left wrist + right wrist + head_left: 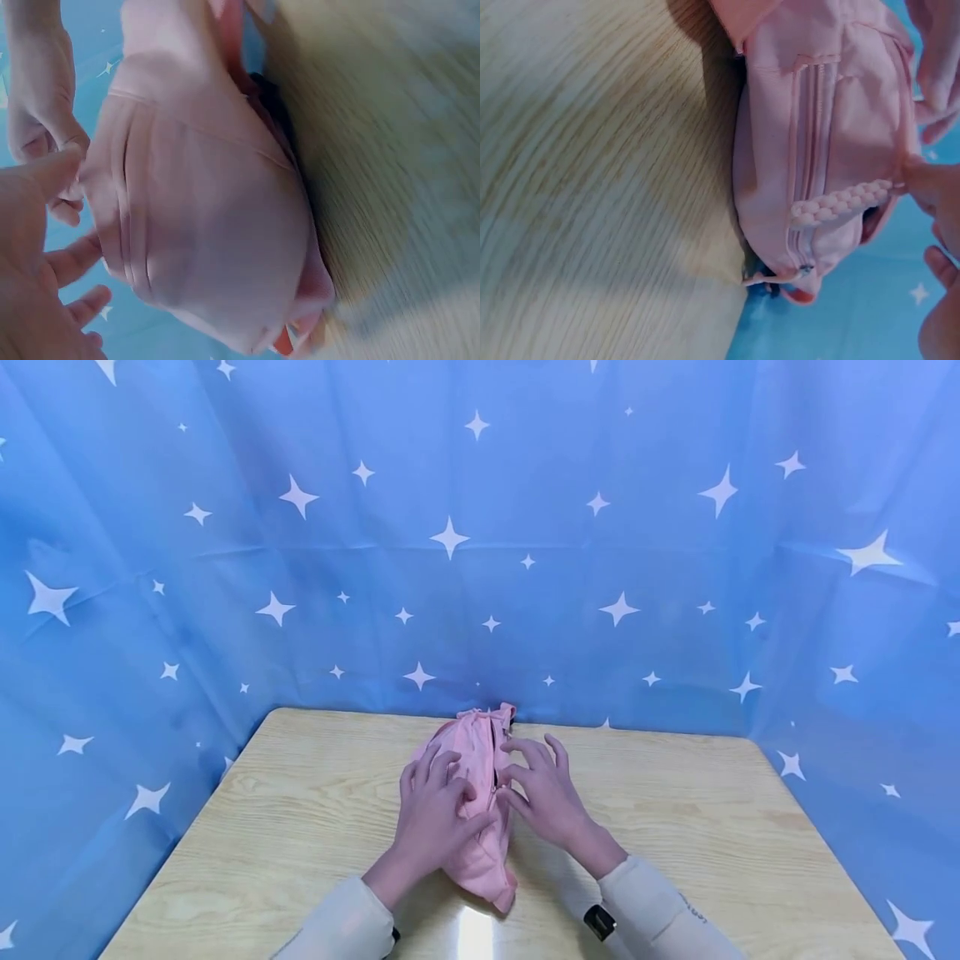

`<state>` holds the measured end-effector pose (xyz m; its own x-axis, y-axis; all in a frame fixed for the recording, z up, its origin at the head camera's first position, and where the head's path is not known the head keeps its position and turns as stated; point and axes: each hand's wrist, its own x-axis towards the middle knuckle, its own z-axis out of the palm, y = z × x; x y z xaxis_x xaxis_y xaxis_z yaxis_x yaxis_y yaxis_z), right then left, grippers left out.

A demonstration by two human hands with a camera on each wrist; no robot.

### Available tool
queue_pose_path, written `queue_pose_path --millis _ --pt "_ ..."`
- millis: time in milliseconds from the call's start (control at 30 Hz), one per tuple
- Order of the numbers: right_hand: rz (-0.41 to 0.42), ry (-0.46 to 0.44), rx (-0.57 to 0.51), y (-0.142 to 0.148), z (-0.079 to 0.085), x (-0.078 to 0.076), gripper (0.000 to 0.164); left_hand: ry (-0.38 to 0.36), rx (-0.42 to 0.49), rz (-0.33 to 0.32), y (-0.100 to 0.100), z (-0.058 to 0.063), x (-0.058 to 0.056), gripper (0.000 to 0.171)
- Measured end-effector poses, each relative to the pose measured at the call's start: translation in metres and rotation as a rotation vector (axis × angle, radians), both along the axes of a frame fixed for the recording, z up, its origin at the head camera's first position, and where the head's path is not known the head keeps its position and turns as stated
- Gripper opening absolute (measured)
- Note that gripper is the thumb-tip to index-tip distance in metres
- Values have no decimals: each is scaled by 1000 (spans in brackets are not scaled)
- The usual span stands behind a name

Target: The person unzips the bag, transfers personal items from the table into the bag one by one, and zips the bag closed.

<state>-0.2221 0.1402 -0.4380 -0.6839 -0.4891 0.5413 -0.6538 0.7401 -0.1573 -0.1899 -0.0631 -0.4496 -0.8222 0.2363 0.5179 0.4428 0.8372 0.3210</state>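
A pink fabric waist bag stands lengthwise on the table, its top zipper parted in a dark slit at the far half. My left hand holds the bag's left side near the top seam, with thumb and bent fingers at its edge in the left wrist view. From the right, my right hand pinches the zipper pull by the top opening. In the right wrist view a braided pink cord hangs from those fingertips across the bag's front. A second zipper runs along that front panel. The bag's inside is hidden.
The light wood-grain table has rounded far corners. A blue curtain with white stars surrounds its back and sides. A pink strap and dark buckle parts lie at the bag's ends.
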Motion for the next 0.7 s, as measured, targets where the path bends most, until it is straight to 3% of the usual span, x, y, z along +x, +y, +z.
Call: queue_pose_path --millis 200,467,700 --pt "10 0 27 0 2 3 13 -23 -31 30 11 4 -2 25" --pt "-35 -23 11 2 1 -2 12 45 14 -36 10 4 -3 22" --pt "-107 -59 -7 3 1 -13 12 32 33 -64 6 4 -2 20"
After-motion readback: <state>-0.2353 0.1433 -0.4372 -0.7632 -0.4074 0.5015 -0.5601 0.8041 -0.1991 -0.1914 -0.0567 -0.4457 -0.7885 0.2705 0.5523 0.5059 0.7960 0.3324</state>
